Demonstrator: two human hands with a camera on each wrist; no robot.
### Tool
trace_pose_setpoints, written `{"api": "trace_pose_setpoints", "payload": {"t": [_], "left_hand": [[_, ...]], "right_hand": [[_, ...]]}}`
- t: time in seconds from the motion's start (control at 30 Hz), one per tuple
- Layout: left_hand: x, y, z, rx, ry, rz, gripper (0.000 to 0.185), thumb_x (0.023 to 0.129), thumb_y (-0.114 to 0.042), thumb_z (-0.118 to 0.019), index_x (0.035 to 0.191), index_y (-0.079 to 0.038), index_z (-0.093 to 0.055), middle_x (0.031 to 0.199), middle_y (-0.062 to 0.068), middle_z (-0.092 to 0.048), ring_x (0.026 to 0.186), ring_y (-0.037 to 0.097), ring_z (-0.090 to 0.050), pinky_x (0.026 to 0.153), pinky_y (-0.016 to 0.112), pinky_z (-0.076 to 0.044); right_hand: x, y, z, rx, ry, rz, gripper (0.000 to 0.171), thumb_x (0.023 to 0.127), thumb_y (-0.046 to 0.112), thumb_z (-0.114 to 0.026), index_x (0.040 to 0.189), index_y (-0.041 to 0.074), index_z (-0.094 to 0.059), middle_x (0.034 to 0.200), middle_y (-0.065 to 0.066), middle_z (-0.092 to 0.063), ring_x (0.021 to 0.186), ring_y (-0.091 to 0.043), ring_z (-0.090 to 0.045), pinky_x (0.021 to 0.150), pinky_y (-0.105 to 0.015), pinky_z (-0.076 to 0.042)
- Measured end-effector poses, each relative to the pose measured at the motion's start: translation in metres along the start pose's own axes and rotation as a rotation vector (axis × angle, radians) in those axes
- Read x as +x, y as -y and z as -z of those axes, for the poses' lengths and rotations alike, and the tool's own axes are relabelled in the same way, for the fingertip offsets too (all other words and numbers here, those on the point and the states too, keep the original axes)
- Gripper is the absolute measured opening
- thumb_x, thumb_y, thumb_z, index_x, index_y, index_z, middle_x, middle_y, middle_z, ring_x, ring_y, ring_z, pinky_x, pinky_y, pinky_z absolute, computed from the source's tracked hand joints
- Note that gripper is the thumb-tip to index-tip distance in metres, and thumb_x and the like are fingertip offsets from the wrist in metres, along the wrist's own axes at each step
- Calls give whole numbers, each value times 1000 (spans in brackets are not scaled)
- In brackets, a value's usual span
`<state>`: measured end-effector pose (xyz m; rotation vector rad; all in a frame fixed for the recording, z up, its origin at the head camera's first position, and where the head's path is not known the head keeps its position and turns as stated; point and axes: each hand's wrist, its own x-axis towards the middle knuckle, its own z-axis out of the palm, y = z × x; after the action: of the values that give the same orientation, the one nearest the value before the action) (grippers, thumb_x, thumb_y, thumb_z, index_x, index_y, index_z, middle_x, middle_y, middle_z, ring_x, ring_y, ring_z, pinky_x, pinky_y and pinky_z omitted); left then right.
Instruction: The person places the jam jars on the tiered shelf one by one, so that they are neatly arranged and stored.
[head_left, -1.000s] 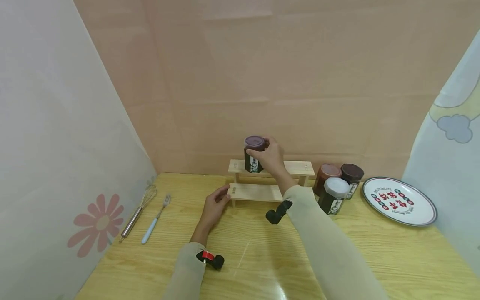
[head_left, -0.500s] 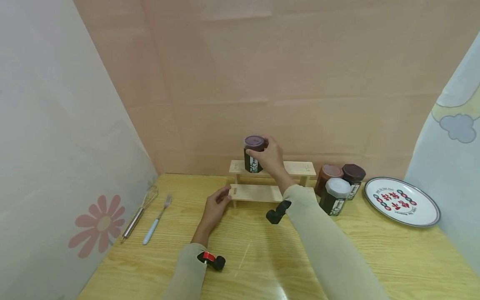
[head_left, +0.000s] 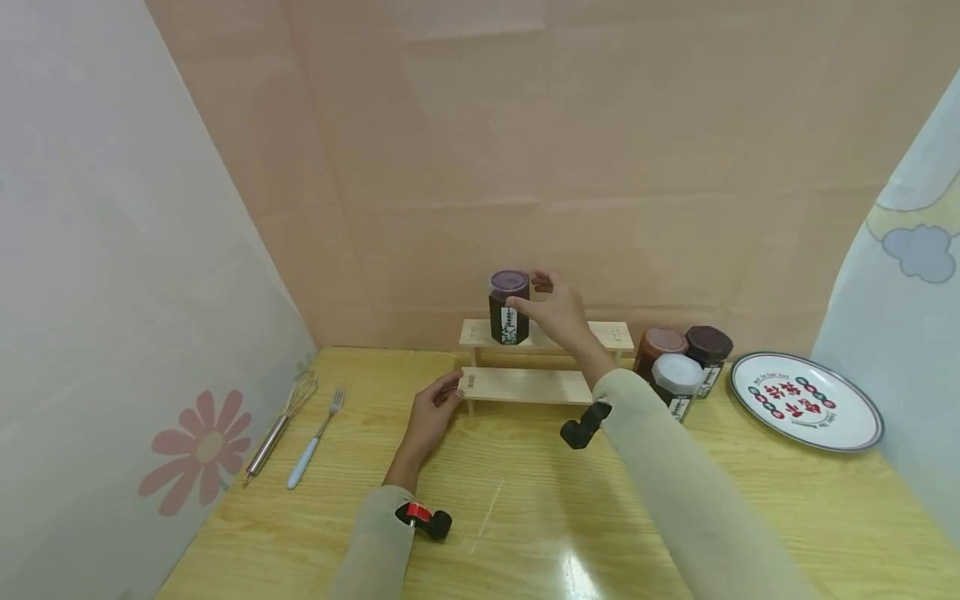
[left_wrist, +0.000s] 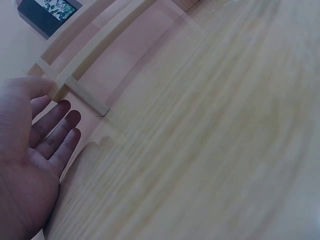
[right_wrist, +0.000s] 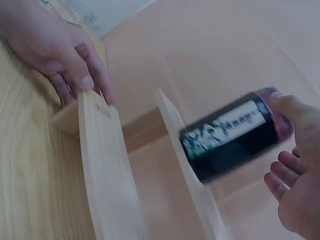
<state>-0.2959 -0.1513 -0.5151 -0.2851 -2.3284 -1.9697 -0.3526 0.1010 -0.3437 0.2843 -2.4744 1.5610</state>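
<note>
A dark jar (head_left: 498, 321) with a purple lid and white label stands upright at the left part of the upper board of a two-step wooden shelf (head_left: 532, 386). Just right of it is my right hand (head_left: 564, 315), its fingers spread away from the jar. In the right wrist view the thumb lies by the lid (right_wrist: 283, 122) and the other fingers are off the jar; whether the thumb touches is unclear. My left hand (head_left: 431, 410) pinches the left end of the lower board between thumb and forefinger, as the left wrist view shows near the board's end (left_wrist: 61, 90).
Three more jars stand right of the shelf: one reddish-brown (head_left: 663, 343), one dark-lidded (head_left: 708, 346), one white-lidded (head_left: 677, 375). Beyond them lies an oval plate (head_left: 847, 417) with red characters. A whisk (head_left: 273, 433) and a blue-handled fork (head_left: 306, 458) lie at the left.
My right hand has loosened from the jar and moved a little to the right. The jar stays on the upper board. My left hand keeps its place at the lower board's end.
</note>
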Motion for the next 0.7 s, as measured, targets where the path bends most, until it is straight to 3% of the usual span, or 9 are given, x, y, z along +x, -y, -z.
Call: {"api": "trace_pose_setpoints", "payload": {"t": [0.2, 0.4, 0.63, 0.7], "left_hand": [[2, 1, 0, 10, 4, -2, 40, 105, -18, -62, 145, -14, -59, 145, 11, -60, 133, 29, -59, 110, 31, -52], [1, 3, 5, 19, 2, 7, 41, 105, -20, -62, 145, -15, -59, 146, 10, -60, 133, 28, -59, 111, 32, -51], [0, 6, 13, 26, -10, 5, 41, 105, -21, -62, 146, -16, -59, 145, 10, -60, 135, 29, -59, 114, 36, -49], [-1, 6, 15, 24, -12, 6, 41, 105, -20, -62, 146, -15, -59, 146, 11, -60, 135, 29, -58, 115, 38, -49]], "right_hand": [[-7, -8, 43, -39, 56, -3, 83, 92, 36, -79, 157, 4, -39, 154, -19, -50, 141, -39, -50, 116, -53, -45], [-22, -19, 92, -137, 60, 31, 82, 95, 40, -75, 158, 4, -37, 154, -22, -49, 140, -41, -48, 113, -55, -45], [-36, -50, 139, -224, 24, 18, 82, 97, 42, -72, 159, 2, -34, 153, -26, -48, 137, -46, -50, 110, -59, -45], [-39, -62, 150, -251, 5, 17, 83, 97, 43, -72, 158, 1, -35, 152, -27, -49, 134, -46, -52, 106, -53, -49]]}}
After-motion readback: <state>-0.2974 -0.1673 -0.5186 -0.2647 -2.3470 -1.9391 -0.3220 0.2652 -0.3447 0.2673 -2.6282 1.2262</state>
